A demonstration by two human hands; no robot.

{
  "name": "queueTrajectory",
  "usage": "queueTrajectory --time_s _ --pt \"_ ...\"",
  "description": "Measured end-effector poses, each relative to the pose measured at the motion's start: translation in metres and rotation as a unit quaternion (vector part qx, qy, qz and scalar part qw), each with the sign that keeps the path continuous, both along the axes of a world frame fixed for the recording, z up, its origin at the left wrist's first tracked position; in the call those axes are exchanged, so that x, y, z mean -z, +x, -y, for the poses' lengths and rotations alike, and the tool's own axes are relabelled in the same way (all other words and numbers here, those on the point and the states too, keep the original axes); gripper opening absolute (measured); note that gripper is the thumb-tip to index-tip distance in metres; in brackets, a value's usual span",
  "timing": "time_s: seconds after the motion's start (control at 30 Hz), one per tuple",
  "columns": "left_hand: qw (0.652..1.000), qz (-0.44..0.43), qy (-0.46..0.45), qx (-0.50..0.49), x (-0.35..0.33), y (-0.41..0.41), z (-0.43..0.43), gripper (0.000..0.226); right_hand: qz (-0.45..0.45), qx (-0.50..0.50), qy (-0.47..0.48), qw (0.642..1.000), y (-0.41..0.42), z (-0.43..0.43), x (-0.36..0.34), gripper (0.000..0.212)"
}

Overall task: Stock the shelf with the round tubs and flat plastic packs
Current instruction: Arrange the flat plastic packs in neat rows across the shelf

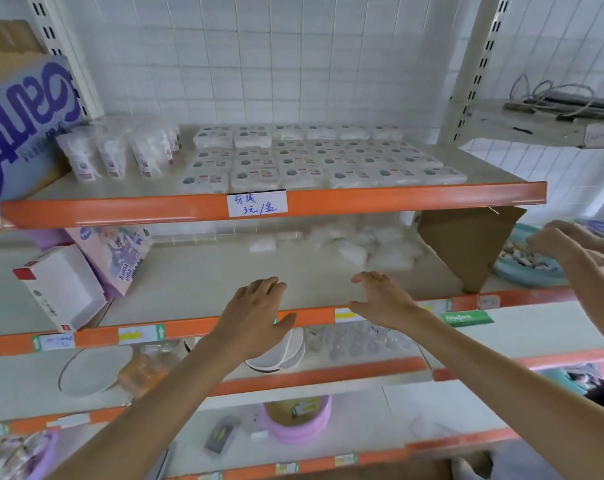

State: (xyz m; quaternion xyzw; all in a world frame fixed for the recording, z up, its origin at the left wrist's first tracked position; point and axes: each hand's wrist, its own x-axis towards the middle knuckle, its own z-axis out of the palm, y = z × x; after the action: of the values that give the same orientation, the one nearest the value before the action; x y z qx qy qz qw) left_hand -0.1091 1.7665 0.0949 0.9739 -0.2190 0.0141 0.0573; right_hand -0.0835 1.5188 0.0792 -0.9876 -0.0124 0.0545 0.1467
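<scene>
Okay, both hands are empty. Your left hand (pixel 255 306) and right hand (pixel 380 299) hover side by side over the front edge of the middle shelf (pixel 203 271), palms down, fingers spread and only loosely bent, gripping nothing. Stock already in place sits on the upper shelf (pixel 397 199): round tubs (pixel 113 154) at its 9 o'clock end, flat plastic packs (pixel 314 161) in neat rows from the centre toward 3 o'clock, long sides running 9-to-3, parallel to the orange rim. What the next reach turns on is the loose heap of packs (pixel 373 244) at the back of the middle shelf — it lies at about 12 o'clock from your right hand, deeper in and well apart from it, and at about 2 o'clock from your left. So the right hand looks the nearer one. The heap is blurred and the packs seem tumbled at mixed angles, so I cannot tell a common long axis. At 3 o'clock of the heap stands a cardboard flap (pixel 473 244), and past it a second person's hands (pixel 563 240) at the right edge — likely crowding if you sweep wide that way.
</scene>
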Motion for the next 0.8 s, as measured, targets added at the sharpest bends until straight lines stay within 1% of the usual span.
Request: queueTrajectory --time_s 0.1,0.3,0.37,0.47,0.57,0.63,0.73,0.8 --pt "1.000 0.000 0.010 0.015 0.019 0.025 0.017 0.060 -0.007 0.035 0.025 0.999 0.028 0.018 0.020 0.058" --pt "1.000 -0.015 0.005 0.025 0.069 0.089 0.068 0.060 0.050 0.113 0.103 0.987 0.099 0.049 0.064 0.059" --pt "1.000 -0.026 -0.008 0.011 0.085 0.112 0.083 0.060 0.061 0.149 0.154 0.975 0.123 0.053 0.079 0.060" --pt "0.999 -0.039 -0.031 -0.014 0.107 0.144 0.102 0.060 0.074 0.204 0.235 0.947 0.158 0.059 0.104 0.060" --pt "0.998 -0.037 -0.040 -0.022 0.128 0.172 0.116 0.064 0.104 0.226 0.303 0.920 0.188 0.064 0.126 0.054" --pt "0.998 -0.031 -0.045 -0.027 0.138 0.186 0.124 0.069 0.115 0.231 0.334 0.906 0.202 0.065 0.137 0.045" --pt "0.998 -0.006 -0.058 -0.018 0.146 0.201 0.134 0.074 0.135 0.224 0.331 0.907 0.212 0.067 0.145 0.032" --pt "0.998 0.019 -0.065 0.002 0.148 0.209 0.137 0.075 0.143 0.212 0.338 0.906 0.216 0.067 0.149 0.031"
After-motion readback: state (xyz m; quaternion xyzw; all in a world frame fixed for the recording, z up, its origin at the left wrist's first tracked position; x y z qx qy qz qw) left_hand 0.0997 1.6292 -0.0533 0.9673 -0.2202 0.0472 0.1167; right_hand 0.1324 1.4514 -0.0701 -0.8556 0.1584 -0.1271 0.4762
